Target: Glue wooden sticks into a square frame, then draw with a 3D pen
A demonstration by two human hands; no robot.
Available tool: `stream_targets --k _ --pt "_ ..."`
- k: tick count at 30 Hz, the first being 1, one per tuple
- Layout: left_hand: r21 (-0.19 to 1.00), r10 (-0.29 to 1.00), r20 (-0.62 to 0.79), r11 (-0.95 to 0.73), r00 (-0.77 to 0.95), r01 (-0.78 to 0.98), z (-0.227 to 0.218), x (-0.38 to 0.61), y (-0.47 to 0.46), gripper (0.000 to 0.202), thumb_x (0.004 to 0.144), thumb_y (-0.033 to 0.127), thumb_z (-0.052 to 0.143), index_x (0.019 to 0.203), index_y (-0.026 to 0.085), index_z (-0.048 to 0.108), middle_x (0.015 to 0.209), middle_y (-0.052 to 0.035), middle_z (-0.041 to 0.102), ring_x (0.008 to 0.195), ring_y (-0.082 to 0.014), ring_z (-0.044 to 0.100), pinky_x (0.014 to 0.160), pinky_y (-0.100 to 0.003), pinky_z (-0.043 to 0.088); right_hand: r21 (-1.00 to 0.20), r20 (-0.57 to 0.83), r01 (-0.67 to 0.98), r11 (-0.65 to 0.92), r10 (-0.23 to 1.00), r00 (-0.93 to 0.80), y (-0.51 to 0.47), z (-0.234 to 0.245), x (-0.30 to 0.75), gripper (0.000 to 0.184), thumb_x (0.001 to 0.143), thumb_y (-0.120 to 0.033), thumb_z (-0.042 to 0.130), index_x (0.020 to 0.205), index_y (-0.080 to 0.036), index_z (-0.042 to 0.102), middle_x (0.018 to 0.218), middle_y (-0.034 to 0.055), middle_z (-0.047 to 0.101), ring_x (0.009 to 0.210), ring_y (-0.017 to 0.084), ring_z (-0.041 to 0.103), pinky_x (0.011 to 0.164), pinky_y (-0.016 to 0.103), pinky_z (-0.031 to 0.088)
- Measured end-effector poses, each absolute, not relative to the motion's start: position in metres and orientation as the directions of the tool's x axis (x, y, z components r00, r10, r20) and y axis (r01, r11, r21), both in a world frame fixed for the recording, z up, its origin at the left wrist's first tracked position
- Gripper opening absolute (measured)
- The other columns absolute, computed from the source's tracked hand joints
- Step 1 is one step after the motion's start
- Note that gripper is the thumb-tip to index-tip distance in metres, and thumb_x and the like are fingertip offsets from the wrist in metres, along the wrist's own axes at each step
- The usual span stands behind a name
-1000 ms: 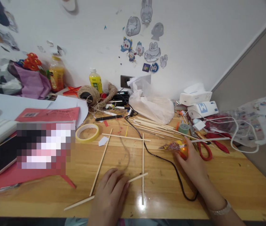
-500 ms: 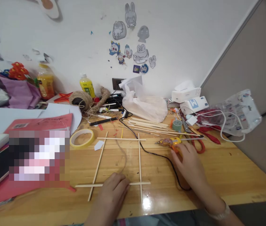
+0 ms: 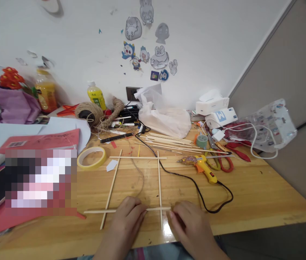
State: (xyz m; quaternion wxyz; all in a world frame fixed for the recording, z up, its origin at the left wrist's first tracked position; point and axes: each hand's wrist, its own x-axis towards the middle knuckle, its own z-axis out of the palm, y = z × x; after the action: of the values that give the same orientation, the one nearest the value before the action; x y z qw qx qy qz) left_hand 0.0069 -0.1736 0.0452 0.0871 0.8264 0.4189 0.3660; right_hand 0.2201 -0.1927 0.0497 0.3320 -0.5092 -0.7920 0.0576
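Several thin wooden sticks lie crossed in a square on the table. My left hand [image 3: 128, 221] is closed over the middle of the front stick [image 3: 154, 209] and covers part of it. At that stick's right end is my right hand [image 3: 192, 224], its thumb and curled fingers closed on the tip. The front stick lies across the left stick [image 3: 111, 189] and the right stick [image 3: 159, 180]. The back stick [image 3: 138, 157] crosses their far ends. Off to the right, a yellow hot glue gun [image 3: 203, 167] rests on its side, apart from both hands.
A black cord [image 3: 180, 177] runs from the glue gun across the table. Spare sticks [image 3: 171, 141], red-handled scissors [image 3: 226, 164] and a green tape roll [image 3: 202, 141] lie behind. Yellow tape [image 3: 91, 158] and a red folder [image 3: 41, 139] are at left. Twine [image 3: 89, 112] stands farther back.
My right hand has let go of the glue gun, now lying on the table, and moved left to the front stick's right end. My left hand stays on the stick. The view shifted slightly.
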Motion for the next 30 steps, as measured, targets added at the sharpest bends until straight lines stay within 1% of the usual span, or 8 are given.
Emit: stream_targets --k 5,9,15,19,25,30 --pt "0.43 0.746 0.541 -0.643 0.389 0.634 0.044 0.007 -0.174 0.012 0.087 0.011 0.05 0.089 0.017 0.06 0.079 -0.0049 0.061 0.074 -0.0153 0.059 0.067 -0.025 0.05 -0.39 0.457 0.732 0.558 0.808 -0.372 -0.2 0.046 0.213 0.021 0.086 -0.02 0.047 0.065 -0.02 0.05 0.06 -0.0002 0.054 0.057 0.015 0.052 0.055 0.027 0.029" --pt "0.417 0.727 0.562 -0.661 0.395 0.624 0.043 0.007 -0.173 0.013 0.087 0.011 0.049 0.086 0.018 0.06 0.077 -0.0039 0.061 0.071 -0.0147 0.058 0.064 -0.024 0.049 -0.363 0.443 0.724 0.586 0.792 -0.419 -0.201 0.041 0.208 0.016 0.081 -0.021 0.049 0.065 -0.02 0.05 0.061 0.0001 0.056 0.058 0.015 0.052 0.055 0.028 0.028" --pt "0.403 0.708 0.597 -0.672 0.378 0.622 0.045 0.009 -0.171 0.017 0.087 0.011 0.047 0.083 0.018 0.061 0.073 -0.0033 0.061 0.068 -0.0144 0.057 0.06 -0.024 0.048 -0.354 0.434 0.735 0.579 0.798 -0.419 -0.202 0.038 0.206 0.011 0.077 -0.021 0.052 0.066 -0.02 0.05 0.064 -0.0002 0.057 0.06 0.016 0.052 0.056 0.028 0.028" --pt "0.394 0.705 0.589 -0.677 0.395 0.621 0.046 0.008 -0.171 0.015 0.087 0.01 0.048 0.085 0.017 0.061 0.076 -0.005 0.061 0.071 -0.0154 0.057 0.062 -0.025 0.048 -0.344 0.432 0.744 0.573 0.8 -0.417 -0.202 0.037 0.206 0.008 0.076 -0.021 0.053 0.068 -0.02 0.051 0.066 0.0002 0.058 0.062 0.017 0.052 0.056 0.029 0.028" --pt "0.389 0.701 0.602 -0.676 0.383 0.626 0.044 0.009 -0.172 0.016 0.088 0.012 0.048 0.083 0.018 0.061 0.073 -0.0034 0.06 0.068 -0.015 0.056 0.06 -0.025 0.047 -0.339 0.431 0.734 0.589 0.79 -0.436 -0.201 0.039 0.205 0.008 0.077 -0.019 0.052 0.069 -0.02 0.052 0.067 0.0003 0.058 0.062 0.017 0.052 0.057 0.029 0.029" --pt "0.411 0.726 0.567 -0.658 0.388 0.631 0.041 0.007 -0.171 0.016 0.088 0.012 0.048 0.084 0.018 0.062 0.075 -0.0036 0.06 0.07 -0.0148 0.057 0.063 -0.024 0.048 -0.319 0.437 0.743 0.589 0.787 -0.436 -0.201 0.037 0.204 0.01 0.078 -0.018 0.049 0.069 -0.02 0.052 0.067 0.001 0.058 0.062 0.017 0.053 0.056 0.029 0.029"
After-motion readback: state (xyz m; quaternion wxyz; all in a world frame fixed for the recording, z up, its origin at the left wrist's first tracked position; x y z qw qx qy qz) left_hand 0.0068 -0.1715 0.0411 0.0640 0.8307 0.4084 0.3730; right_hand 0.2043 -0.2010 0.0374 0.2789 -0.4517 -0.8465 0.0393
